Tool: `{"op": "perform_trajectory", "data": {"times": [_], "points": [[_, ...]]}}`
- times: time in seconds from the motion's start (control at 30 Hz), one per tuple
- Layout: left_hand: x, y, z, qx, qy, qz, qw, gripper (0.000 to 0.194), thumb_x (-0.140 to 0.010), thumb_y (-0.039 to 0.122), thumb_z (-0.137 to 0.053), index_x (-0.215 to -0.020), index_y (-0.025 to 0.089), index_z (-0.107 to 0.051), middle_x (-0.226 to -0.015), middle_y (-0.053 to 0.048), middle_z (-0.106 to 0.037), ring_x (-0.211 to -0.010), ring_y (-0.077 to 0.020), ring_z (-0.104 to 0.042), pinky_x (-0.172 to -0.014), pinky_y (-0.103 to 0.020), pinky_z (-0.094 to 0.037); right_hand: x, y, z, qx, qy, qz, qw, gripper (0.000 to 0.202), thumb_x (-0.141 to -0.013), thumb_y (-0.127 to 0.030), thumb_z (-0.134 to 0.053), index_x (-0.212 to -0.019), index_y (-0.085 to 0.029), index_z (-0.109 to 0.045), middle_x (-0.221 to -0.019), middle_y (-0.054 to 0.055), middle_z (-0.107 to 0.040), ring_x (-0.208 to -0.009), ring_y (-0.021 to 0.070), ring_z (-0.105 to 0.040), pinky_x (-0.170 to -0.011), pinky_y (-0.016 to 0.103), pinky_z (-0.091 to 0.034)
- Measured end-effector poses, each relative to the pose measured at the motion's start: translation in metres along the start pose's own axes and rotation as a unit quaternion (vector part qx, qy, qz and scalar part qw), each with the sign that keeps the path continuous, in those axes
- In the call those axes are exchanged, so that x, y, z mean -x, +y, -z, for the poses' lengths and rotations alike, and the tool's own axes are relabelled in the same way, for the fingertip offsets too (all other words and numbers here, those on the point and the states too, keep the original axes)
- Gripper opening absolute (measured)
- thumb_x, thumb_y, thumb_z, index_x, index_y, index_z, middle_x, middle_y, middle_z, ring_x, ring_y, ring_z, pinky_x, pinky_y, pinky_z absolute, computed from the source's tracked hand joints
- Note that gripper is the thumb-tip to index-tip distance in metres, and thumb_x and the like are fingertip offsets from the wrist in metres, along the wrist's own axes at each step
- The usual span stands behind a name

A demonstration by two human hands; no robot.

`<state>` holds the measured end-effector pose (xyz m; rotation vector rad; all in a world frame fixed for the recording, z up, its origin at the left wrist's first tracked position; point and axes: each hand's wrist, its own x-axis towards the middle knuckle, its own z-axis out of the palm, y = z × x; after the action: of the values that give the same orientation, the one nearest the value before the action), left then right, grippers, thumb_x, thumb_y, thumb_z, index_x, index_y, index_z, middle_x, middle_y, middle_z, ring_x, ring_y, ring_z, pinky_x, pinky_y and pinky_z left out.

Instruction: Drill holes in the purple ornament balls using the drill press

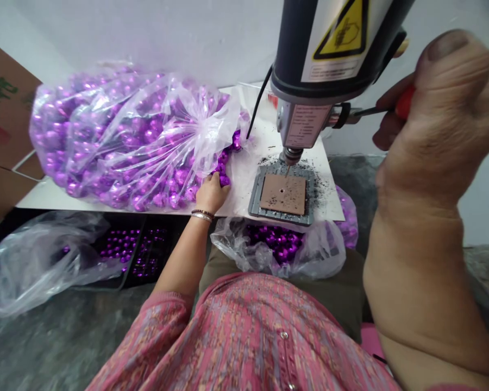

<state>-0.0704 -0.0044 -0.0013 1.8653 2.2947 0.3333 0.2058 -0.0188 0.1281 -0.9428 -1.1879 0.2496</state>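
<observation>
My left hand (212, 194) reaches to the mouth of a clear plastic bag (146, 136) full of shiny purple balls. Its thumb and fingers close around a faceted purple ball (224, 180), though the fingertips are partly hidden. My right hand (448, 103), raised close to the camera, is wrapped round the red-knobbed feed lever (367, 112) of a bench drill press (330, 49). The drill bit (288, 170) hangs above a brown square block (283, 201) with a small hole in its middle. The block lies on the grey drill base (257, 191).
Dark shavings (320, 182) litter the white tabletop (328, 203) around the base. An open plastic bag of purple pieces (279, 244) sits at my lap below the table edge. Black trays (138, 252) with purple pieces are lower left; a cardboard box (4, 136) stands far left.
</observation>
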Motion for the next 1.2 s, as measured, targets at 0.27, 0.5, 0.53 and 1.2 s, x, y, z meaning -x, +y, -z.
{"op": "perform_trajectory", "data": {"times": [0.27, 0.5, 0.53, 1.2], "points": [[0.01, -0.001, -0.012, 0.42, -0.032, -0.055, 0.905, 0.062, -0.08, 0.037, -0.072, -0.138, 0.02, -0.058, -0.12, -0.011, -0.071, -0.102, -0.0239, -0.071, -0.088, -0.035, -0.056, 0.003, -0.002, 0.0, 0.008, 0.007, -0.009, 1.0, 0.035, -0.098, -0.04, -0.046, -0.075, -0.015, -0.048, -0.059, -0.002, -0.044, -0.067, 0.0063, -0.053, -0.069, 0.022, -0.04], [0.024, 0.026, -0.017, 0.737, -0.253, 0.001, 0.627, 0.043, -0.074, 0.047, -0.078, -0.104, 0.019, -0.065, -0.085, -0.004, -0.073, -0.07, -0.0143, -0.068, -0.064, -0.025, -0.051, 0.003, 0.002, 0.001, -0.01, -0.001, 0.007, 1.0, 0.036, -0.099, -0.041, -0.047, -0.073, -0.016, -0.043, -0.06, -0.002, -0.043, -0.064, 0.0056, -0.049, -0.069, 0.023, -0.039], [0.025, 0.03, -0.019, 0.741, -0.268, 0.012, 0.616, 0.04, -0.076, 0.048, -0.076, -0.101, 0.018, -0.065, -0.084, -0.005, -0.073, -0.071, -0.015, -0.068, -0.065, -0.026, -0.052, 0.003, 0.002, 0.0, -0.015, -0.003, 0.01, 1.0, 0.035, -0.098, -0.042, -0.049, -0.074, -0.017, -0.043, -0.061, -0.002, -0.043, -0.062, 0.005, -0.046, -0.068, 0.023, -0.04], [0.01, 0.084, -0.021, 0.424, -0.207, -0.081, 0.878, 0.043, -0.079, 0.029, -0.077, -0.116, 0.017, -0.06, -0.097, 0.001, -0.069, -0.06, -0.007, -0.063, -0.06, -0.022, -0.048, 0.008, -0.011, 0.0, -0.001, -0.017, -0.049, 0.999, 0.029, -0.097, -0.03, -0.049, -0.074, -0.018, -0.039, -0.062, -0.005, -0.044, -0.048, 0.0024, -0.034, -0.056, 0.021, -0.036]]}}
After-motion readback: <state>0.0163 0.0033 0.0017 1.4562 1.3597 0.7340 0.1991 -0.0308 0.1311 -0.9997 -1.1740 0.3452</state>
